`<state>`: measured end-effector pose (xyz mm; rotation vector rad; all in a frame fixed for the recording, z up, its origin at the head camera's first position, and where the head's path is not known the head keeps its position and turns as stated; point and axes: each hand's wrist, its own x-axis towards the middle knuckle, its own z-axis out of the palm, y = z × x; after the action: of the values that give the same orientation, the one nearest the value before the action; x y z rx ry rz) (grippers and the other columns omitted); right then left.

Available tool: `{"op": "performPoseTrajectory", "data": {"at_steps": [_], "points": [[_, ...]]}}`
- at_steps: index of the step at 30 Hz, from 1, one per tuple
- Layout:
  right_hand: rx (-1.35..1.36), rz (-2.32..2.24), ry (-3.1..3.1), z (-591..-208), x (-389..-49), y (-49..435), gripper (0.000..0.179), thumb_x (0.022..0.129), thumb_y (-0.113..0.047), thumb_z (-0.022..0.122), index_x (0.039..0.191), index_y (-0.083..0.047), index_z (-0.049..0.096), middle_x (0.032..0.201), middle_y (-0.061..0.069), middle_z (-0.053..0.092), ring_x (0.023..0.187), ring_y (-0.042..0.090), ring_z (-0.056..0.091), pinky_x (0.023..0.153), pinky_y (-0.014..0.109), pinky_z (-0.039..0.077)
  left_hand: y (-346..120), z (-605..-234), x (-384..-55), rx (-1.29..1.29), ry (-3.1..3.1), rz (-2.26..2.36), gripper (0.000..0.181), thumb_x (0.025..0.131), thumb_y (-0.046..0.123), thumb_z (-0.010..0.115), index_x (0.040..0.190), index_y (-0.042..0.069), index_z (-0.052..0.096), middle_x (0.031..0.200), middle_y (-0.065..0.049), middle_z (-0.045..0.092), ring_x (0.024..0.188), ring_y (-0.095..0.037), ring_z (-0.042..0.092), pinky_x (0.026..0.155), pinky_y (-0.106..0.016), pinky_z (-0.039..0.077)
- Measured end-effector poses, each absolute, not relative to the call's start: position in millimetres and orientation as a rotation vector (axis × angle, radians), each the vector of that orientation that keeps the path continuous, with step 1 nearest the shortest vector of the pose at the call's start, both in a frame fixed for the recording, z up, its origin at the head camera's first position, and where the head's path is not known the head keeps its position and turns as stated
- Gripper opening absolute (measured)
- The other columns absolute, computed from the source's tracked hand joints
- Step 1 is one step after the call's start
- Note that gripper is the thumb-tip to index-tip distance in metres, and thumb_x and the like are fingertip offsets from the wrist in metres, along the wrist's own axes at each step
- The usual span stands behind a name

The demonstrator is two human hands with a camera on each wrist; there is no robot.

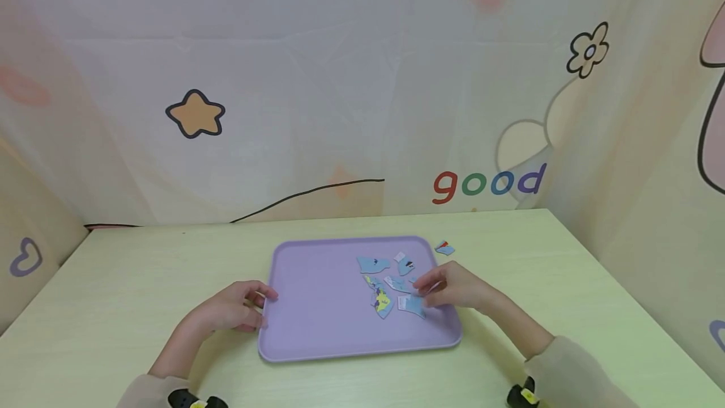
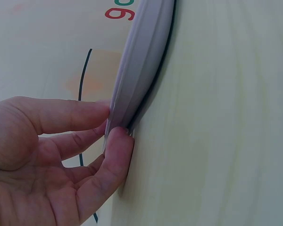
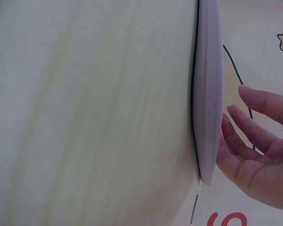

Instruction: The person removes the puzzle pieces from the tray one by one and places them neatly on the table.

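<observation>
A purple tray lies on the table, with several flat, irregular puzzle pieces on its right half. They are mostly light blue; one piece has yellow and purple print. My left hand grips the tray's left rim, thumb and fingers around the edge in the left wrist view. Over the tray's right side, my right hand hovers with loosely bent fingers beside a blue piece. In the right wrist view its thumb and fingers stand apart, nothing visible between them. The fingers partly cover a small piece near them.
A small blue and red piece lies on the pale wood-grain table, just beyond the tray's back right corner. Behind the table hangs a printed cloth with a star and coloured letters; its sides close in at left and right.
</observation>
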<state>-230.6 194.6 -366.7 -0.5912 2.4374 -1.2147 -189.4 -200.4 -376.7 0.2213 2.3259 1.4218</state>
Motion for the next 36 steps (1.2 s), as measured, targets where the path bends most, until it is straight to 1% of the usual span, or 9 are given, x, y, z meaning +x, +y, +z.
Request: {"op": "performPoseTrajectory", "data": {"at_steps": [11,19,27,32,36], "points": [[-0.624,-1.046,2.592,-369,-229,183,0.032,0.069,-0.006,0.076,0.097,0.006,0.065,0.089,0.009,0.066,0.077,0.014,0.058,0.068,0.024,0.050,-201,-381,-191,0.238,2.326,1.424,0.040,0.073,-0.005,0.067,0.110,-0.004,0.053,0.091,-0.010,0.045,0.076,-0.019,0.049,0.063,-0.033,0.050],[-0.613,-0.969,2.668,-369,-227,177,0.029,0.065,-0.006,0.079,0.089,0.002,0.066,0.081,0.004,0.063,0.073,0.012,0.055,0.066,0.023,0.048,-202,-382,-191,0.224,2.332,1.425,0.040,0.072,-0.004,0.067,0.109,-0.004,0.053,0.091,-0.010,0.045,0.076,-0.019,0.049,0.063,-0.033,0.050],[-0.627,-0.904,2.749,-369,-223,170,0.027,0.059,-0.002,0.080,0.079,0.001,0.063,0.069,0.001,0.058,0.066,0.010,0.050,0.061,0.022,0.044,-201,-382,-191,0.225,2.340,1.423,0.040,0.072,-0.005,0.067,0.110,-0.004,0.054,0.091,-0.010,0.045,0.076,-0.019,0.049,0.064,-0.033,0.050],[-0.631,-0.882,2.769,-368,-221,168,0.027,0.059,0.000,0.080,0.079,0.001,0.062,0.068,0.001,0.057,0.066,0.010,0.049,0.061,0.022,0.043,-201,-381,-190,0.227,2.338,1.425,0.040,0.072,-0.004,0.067,0.110,-0.003,0.054,0.091,-0.010,0.045,0.077,-0.019,0.049,0.064,-0.034,0.050],[-0.625,-0.864,2.774,-369,-222,167,0.028,0.059,-0.001,0.080,0.081,0.000,0.064,0.072,0.000,0.057,0.068,0.012,0.048,0.062,0.023,0.043,-202,-382,-191,0.229,2.342,1.422,0.040,0.072,-0.004,0.067,0.109,-0.003,0.054,0.091,-0.010,0.046,0.077,-0.019,0.049,0.064,-0.034,0.050]]}}
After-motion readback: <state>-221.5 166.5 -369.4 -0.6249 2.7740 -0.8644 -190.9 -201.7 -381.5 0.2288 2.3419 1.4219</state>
